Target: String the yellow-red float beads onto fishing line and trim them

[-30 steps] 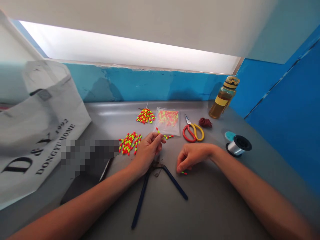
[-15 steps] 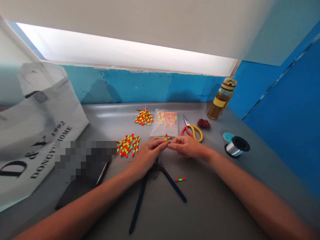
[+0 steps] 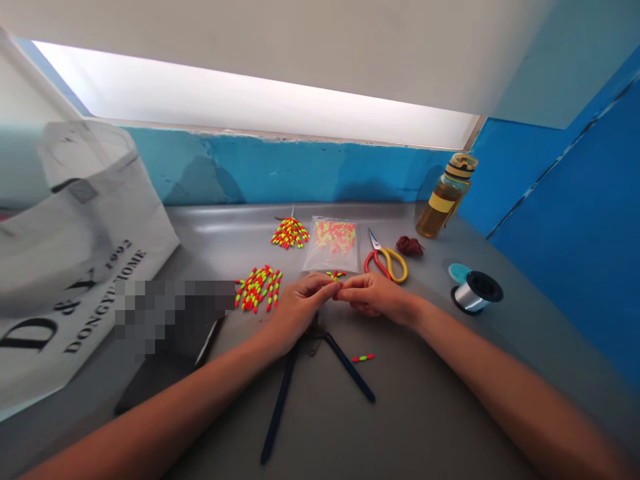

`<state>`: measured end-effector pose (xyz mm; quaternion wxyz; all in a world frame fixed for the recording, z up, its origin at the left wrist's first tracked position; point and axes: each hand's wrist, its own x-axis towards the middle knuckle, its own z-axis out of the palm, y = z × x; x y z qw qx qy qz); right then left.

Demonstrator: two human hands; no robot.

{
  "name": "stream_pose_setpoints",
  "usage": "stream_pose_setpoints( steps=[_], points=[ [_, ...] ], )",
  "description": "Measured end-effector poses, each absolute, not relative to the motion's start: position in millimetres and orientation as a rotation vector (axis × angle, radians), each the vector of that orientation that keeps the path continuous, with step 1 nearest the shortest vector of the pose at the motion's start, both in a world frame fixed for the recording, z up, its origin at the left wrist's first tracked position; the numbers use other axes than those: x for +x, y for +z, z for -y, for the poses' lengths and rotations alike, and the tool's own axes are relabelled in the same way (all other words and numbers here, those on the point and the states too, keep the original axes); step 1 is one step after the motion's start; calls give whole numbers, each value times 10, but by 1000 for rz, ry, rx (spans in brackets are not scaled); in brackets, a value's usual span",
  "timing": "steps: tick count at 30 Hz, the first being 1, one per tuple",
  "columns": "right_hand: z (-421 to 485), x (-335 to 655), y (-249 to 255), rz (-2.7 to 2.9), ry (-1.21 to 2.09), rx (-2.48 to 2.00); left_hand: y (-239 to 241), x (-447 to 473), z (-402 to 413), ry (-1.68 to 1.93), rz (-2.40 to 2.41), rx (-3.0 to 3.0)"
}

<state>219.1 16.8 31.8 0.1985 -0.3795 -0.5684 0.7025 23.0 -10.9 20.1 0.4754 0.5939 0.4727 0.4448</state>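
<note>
My left hand (image 3: 311,300) and my right hand (image 3: 373,293) meet over the middle of the table, both closed in a pinch with fingertips nearly touching. Small red and yellow-green beads (image 3: 335,275) poke out just beyond the fingertips; the exact grip point is partly hidden by the fingers. Below the hands lie pliers with dark blue handles (image 3: 350,367) spread apart, their head covered by my left hand. One short row of red and green beads (image 3: 363,358) rests right of the handles.
Bead rows (image 3: 257,289) lie left, a bead bunch (image 3: 290,233) and clear bag of beads (image 3: 330,243) behind. To the right are scissors (image 3: 385,260), dark red cord (image 3: 410,246), a line spool (image 3: 475,293) and a bottle (image 3: 445,200). A white bag (image 3: 100,267) and dark object (image 3: 165,373) stand left.
The hands stay pinched together with only slight finger movement; the beads at the fingertips have turned a little. The whole view has shifted slightly.
</note>
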Motion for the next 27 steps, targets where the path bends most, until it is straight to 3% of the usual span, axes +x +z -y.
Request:
stream_pose_setpoints(
  steps=[27],
  points=[
    [-223,2285,412,2215,1964,-978,189,294,68,1198,-1117,1100]
  ],
)
